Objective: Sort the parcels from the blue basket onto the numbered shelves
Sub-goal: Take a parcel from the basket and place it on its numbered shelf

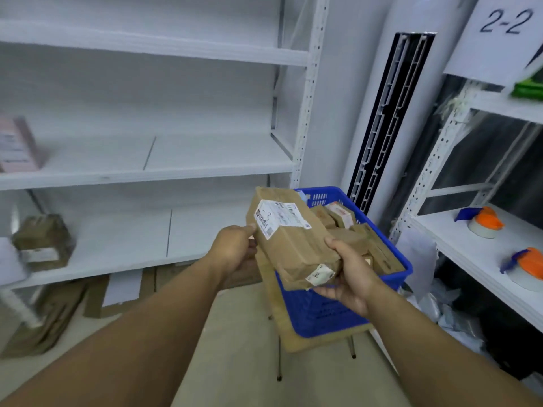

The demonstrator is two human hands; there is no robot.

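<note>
— What takes up most of the view?
— White shelving (147,168) on the left. A second rack on the right carries a "2-2" sign (505,22).
— And the blue basket (317,312)?
— It sits on a wooden stool (293,339) between the racks, with brown parcels (340,215) inside.
— The one being handled?
— The held parcel (293,248) is above the basket's left side. The left grip (235,248) clasps its left edge and the right grip (352,274) grasps its near end. Its white label (271,218) faces up.

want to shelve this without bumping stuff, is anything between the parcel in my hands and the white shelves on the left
Nothing visible does. The left hand and right hand hold the brown parcel above the blue basket, and only open air lies between it and the white shelves.
</note>
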